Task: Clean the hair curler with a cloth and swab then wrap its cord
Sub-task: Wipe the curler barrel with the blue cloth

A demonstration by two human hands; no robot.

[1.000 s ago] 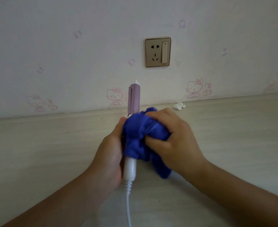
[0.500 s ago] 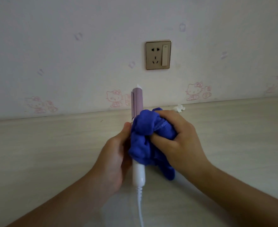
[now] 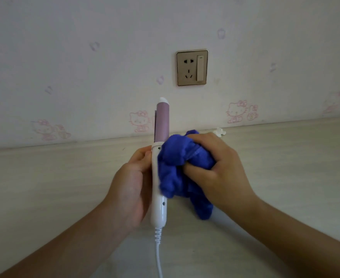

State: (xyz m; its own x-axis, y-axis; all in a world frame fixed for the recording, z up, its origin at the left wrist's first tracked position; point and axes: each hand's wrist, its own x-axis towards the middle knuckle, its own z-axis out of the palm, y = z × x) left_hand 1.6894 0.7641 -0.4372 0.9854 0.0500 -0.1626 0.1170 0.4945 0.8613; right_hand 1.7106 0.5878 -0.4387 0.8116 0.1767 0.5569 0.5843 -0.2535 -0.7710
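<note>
Stage: cloth cleaning, by my reading; the wipe is on the white handle, just below the purple barrel.
Hair curler [image 3: 158, 183]: held upright above the bench [image 3: 44, 187], tip towards twelve o'clock, cord end towards six. The purple barrel stands bare above the cloth.
Left hand [image 3: 132, 189]: wrapped around the handle from the nine o'clock side, thumb up near the collar, gripping it firmly.
Right hand [image 3: 215, 169]: clenched on a bunched blue cloth [image 3: 177, 167], pressing it against the three o'clock side of the handle.
Cloth: crumpled, touching the handle from the collar down to about the small button; a loose tail hangs towards five o'clock.
Cord [image 3: 159, 255]: white, running straight down from the strain relief out of the bottom of view. Not wrapped at all.
Swab: none that I can make out. A small white scrap [image 3: 219, 131] lies on the bench at the wall, at about one o'clock from the hands; too small to say what it is.
Wall socket [image 3: 192, 67]: above the curler at twelve o'clock, nothing plugged into it.
Done so far: hard to judge; I cannot tell from the surfaces whether the barrel has been wiped.
Left to do: I would say finishing the cloth wipe, the whole swab step, and then winding the cord.
Overall: early to middle, in my estimate, with two of the three parts untouched.
</note>
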